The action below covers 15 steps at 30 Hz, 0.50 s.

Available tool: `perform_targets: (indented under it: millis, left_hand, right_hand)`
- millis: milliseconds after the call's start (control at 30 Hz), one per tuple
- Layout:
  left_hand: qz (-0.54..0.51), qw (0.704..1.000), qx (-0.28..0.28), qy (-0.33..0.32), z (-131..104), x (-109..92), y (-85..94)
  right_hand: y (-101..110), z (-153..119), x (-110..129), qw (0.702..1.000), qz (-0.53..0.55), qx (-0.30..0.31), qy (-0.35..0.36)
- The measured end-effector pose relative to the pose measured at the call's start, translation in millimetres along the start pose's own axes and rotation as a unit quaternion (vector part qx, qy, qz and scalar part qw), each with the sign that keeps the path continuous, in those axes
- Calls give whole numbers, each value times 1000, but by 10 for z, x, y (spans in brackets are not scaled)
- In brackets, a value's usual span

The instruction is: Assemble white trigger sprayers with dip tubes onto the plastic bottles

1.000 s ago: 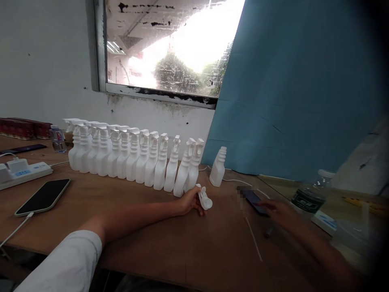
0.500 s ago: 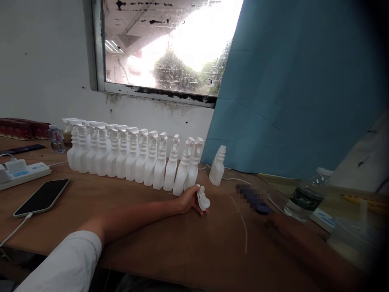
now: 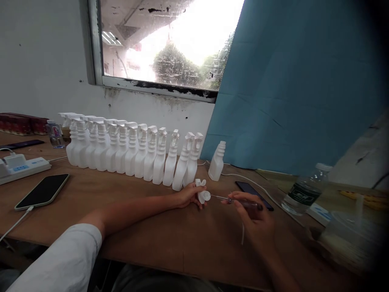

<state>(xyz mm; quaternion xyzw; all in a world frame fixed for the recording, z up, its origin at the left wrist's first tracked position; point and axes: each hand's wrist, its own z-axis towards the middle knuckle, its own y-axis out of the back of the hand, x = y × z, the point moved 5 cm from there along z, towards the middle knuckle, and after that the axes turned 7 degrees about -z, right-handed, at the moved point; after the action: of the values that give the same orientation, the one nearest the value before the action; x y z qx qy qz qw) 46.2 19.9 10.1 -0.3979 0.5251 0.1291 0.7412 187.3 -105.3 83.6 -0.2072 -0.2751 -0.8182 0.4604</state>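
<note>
My left hand (image 3: 189,195) grips a white spray trigger head (image 3: 203,194), its round cap side facing right. In my right hand (image 3: 254,215) is a screwdriver (image 3: 247,204) with a see-through, dark-tinted handle. Its thin shaft points left, and the tip is at the cap opening; whether it is inside I cannot tell. Behind my left hand stands a row of several white spray bottles (image 3: 141,156) with trigger heads on. One white bottle without a head (image 3: 216,162) stands apart to the right. A thin clear tube (image 3: 242,235) lies on the table, partly hidden behind my right hand.
A dark phone (image 3: 252,192) lies behind my right hand. At right are a water bottle (image 3: 305,190) and a clear plastic cup (image 3: 346,239). On the left lie a charging phone (image 3: 42,191) and a power strip (image 3: 27,170). The wooden table's (image 3: 146,247) front edge runs below my arms.
My right hand has come in from the right, now with the screwdriver, its tip brought to the spray head. My left hand keeps hold of the head, turned slightly.
</note>
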Motion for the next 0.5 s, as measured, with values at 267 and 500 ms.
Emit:
perform_targets:
  millis: [267, 500]
  left_hand:
    - [15, 1000, 8, 9, 29, 36, 16]
    - [27, 1000, 5, 10, 37, 60, 27]
  right_hand:
    - [-25, -58, -1, 978, -147, 27, 147]
    - [-148, -116, 151, 938, -222, 65, 260]
